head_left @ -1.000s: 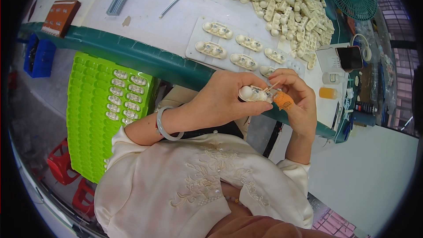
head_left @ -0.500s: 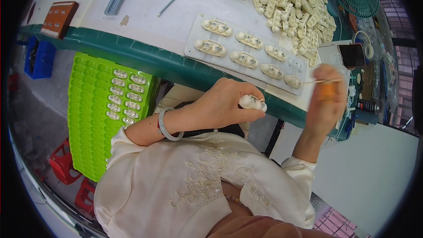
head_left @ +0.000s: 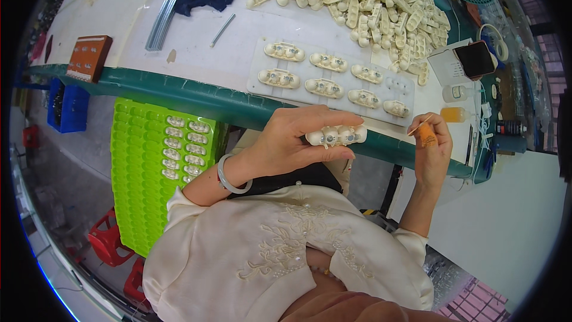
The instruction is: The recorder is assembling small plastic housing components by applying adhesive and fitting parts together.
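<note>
My left hand [head_left: 283, 140] holds a cream plastic part [head_left: 336, 136] between thumb and fingers, in front of the table edge. The part is long and rounded, with shiny silver round pieces set along it. To its right, my right hand [head_left: 435, 155] is raised with its fingers pinched on a thin wooden stick [head_left: 420, 126]. An orange wrap [head_left: 428, 135] covers one finger of that hand. Just beyond both hands, a white board [head_left: 256, 65] carries two rows of similar cream parts [head_left: 323, 87] with silver pieces in them.
A heap of cream parts [head_left: 381, 6] covers the table's far side. At right are a phone [head_left: 475, 59], a clear jar [head_left: 456, 93] and a small orange-filled bottle [head_left: 454, 114]. A green tray [head_left: 134, 173] with filled parts stands left, near a blue bin [head_left: 72, 107].
My right hand has come down and nearer with the stick, away from the board's right end. In my left hand the cream part now lies more level, its silver pieces showing.
</note>
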### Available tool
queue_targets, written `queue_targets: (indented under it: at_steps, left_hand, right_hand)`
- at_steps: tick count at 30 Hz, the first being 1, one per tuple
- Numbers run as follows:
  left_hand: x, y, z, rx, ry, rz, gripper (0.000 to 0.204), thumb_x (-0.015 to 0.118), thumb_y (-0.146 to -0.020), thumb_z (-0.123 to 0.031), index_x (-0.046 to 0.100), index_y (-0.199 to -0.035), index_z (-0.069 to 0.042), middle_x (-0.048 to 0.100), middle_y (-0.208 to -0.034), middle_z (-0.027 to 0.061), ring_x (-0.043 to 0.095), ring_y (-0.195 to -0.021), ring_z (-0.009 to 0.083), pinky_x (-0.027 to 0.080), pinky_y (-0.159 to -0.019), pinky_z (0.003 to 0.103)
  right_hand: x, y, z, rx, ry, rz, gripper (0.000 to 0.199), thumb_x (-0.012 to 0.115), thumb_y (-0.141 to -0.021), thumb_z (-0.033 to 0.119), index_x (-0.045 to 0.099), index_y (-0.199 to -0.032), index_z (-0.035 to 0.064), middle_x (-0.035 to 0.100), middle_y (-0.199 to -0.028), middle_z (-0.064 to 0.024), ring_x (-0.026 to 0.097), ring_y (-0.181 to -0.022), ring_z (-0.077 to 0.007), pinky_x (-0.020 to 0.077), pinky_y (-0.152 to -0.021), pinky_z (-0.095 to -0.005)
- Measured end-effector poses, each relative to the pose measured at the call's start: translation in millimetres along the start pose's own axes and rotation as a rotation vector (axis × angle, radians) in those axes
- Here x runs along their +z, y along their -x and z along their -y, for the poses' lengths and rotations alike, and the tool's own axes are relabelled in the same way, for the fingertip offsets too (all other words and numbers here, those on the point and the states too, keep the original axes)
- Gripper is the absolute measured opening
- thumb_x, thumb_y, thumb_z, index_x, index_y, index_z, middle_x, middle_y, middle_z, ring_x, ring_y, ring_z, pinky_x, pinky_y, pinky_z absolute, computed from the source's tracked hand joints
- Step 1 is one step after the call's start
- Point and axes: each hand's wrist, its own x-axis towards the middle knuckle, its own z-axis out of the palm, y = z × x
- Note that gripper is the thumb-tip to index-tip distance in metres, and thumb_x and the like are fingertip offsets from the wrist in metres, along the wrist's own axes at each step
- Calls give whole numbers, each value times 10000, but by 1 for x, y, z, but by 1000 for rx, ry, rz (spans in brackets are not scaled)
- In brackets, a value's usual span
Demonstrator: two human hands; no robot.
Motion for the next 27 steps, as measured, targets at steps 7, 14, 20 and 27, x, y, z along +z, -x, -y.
queue_targets:
  at_steps: [7, 14, 20, 27]
  left_hand:
    - [1, -3, -6, -27, -68, 33, 442, 782, -652, -147, 630, -1060, -70, 647, -815, 54, 577, -676, 136, 448, -608, 233]
    - [5, -4, -5, 1, -77, 20, 459, 783, -649, -143, 627, -1075, -71, 649, -815, 52, 576, -677, 131, 447, -616, 232]
    - [7, -6, -9, -51, 35, 41, 464, 773, -665, -148, 613, -1091, -59, 653, -888, 72, 594, -755, 132, 455, -673, 237]
    - [13, -7, -7, -146, 149, 86, 459, 763, -683, -164, 603, -1098, -53, 653, -934, 78, 593, -803, 114, 458, -713, 240]
  right_hand:
    - [0, 11, -7, 108, -23, -36, 264, 538, -845, 63, 444, -1086, 10, 575, -869, -86, 528, -788, -124, 428, -707, -238]
    - [-6, 20, -15, 126, -28, -79, 290, 540, -849, 28, 384, -1093, 38, 579, -868, -97, 529, -770, -130, 432, -697, -244]
    - [-23, 32, -25, 155, 1, -159, 252, 551, -856, 56, 395, -1054, 50, 582, -855, -84, 527, -741, -117, 426, -674, -221]
    - [-68, 50, -35, 115, 116, -305, 192, 531, -863, 39, 411, -1012, 44, 599, -850, -90, 524, -717, -105, 425, -663, -213]
